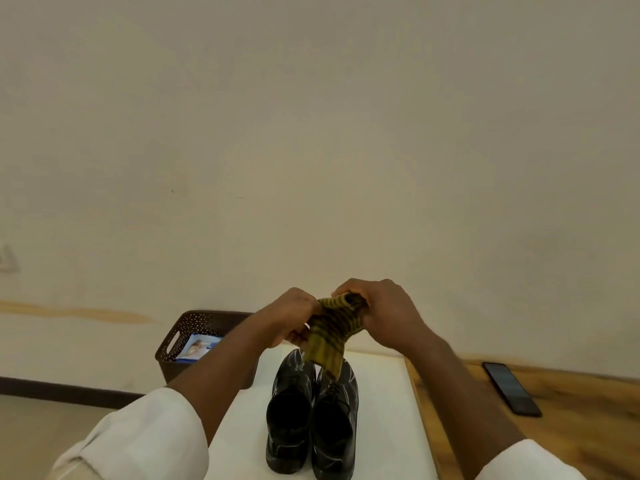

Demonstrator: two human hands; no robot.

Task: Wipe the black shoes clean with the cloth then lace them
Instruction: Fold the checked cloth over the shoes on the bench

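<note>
White laminate formed the table top (381,403) below the person's fingers, with a wood-grain border to the right of them. On it stood the pair of glossy black leather lace-up shoes (311,420), side by side and touching, toes pointing away, directly beneath the raised hands. Left of the fingers and lower sat a dark brown perforated plastic basket (183,327) holding a blue printed box; no lettering on it could be read. A flat black phone (512,389) lay well to the right. Between the fingers hung the soft yellow-and-black striped cloth (332,336), its loose end dangling just over the toes. The left hand (294,315) and right hand (381,311) both had fingers curled tight, pinching the cloth's upper edge. It looked light and limp, best bunched into a pad; the shoes seemed stiff and slick, safest held at the heel or collar.
</note>
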